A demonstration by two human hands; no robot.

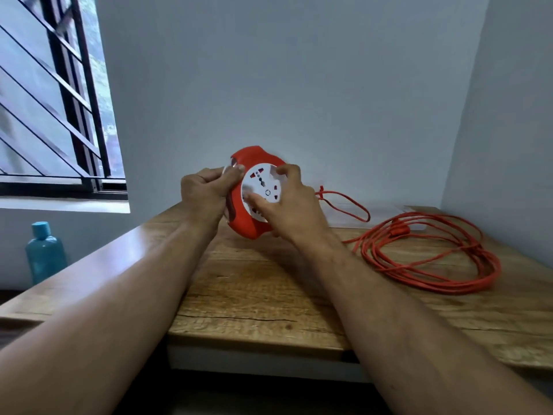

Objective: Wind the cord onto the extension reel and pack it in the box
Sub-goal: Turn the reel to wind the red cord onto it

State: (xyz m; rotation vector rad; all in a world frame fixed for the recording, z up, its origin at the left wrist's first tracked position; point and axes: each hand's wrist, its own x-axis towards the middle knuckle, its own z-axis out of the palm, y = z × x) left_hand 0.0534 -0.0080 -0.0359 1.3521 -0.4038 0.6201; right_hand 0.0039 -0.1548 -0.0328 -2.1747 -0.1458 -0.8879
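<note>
Both hands hold the red reel (254, 193) above the bench (269, 295): left hand (206, 190) has a curled grip on its rim, right hand (287, 202) fingers its white face; cord (431, 256) lies loose.

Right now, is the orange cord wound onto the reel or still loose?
Mostly loose: the cord lies coiled on the table, beside the reel.

The reel (254, 190) is smeared along its upper right rim, and its back side faces away. The left hand (206, 191) covers the reel's left edge; whatever small white part its grip pinches is too blurred to make out. The right hand (285, 202) hides the lower right of the white socket face. The cord (431, 259) disappears behind that hand, so where it joins the reel cannot be seen. The bottle (45, 253) is half hidden by the surface (269, 295), whose right side runs off the frame.
</note>
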